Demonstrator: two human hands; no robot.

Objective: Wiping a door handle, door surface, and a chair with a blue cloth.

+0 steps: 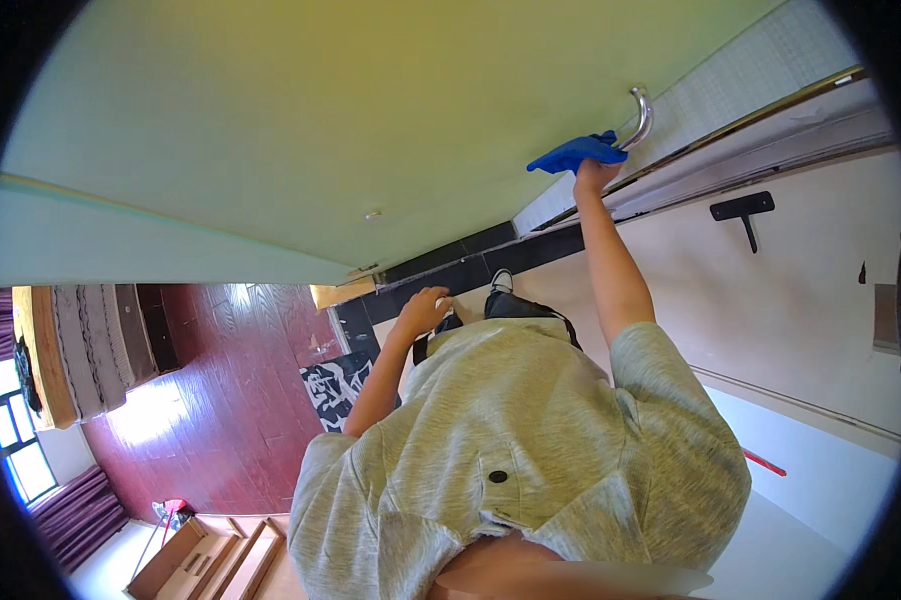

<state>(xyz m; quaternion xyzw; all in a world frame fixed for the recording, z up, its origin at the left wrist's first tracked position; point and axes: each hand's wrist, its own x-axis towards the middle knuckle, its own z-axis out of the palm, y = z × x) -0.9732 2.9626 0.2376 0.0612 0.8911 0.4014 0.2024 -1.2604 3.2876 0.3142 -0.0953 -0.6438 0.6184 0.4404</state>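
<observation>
My right hand (597, 177) is raised and closed around a blue cloth (576, 154). The cloth touches the lower end of a curved chrome handle (648, 112), hiding that end. This handle is fixed to a large pale green panel (330, 112), near its edge with a whitish textured strip (758, 79). Lower down on the panel sits a small knob (373, 215). My left hand (423, 310) hangs low in front of my legs, below the panel. Its fingers are loosely bent and apart, and I see nothing held in it.
On the beige door or wall surface at right is a black lever handle (743, 207). Black tiles (488, 236) edge the floor by my feet. To the left are a reddish wooden floor (225, 390), a black-and-white mat (338, 386), a padded bed or sofa (94, 352) and a wooden frame (210, 559).
</observation>
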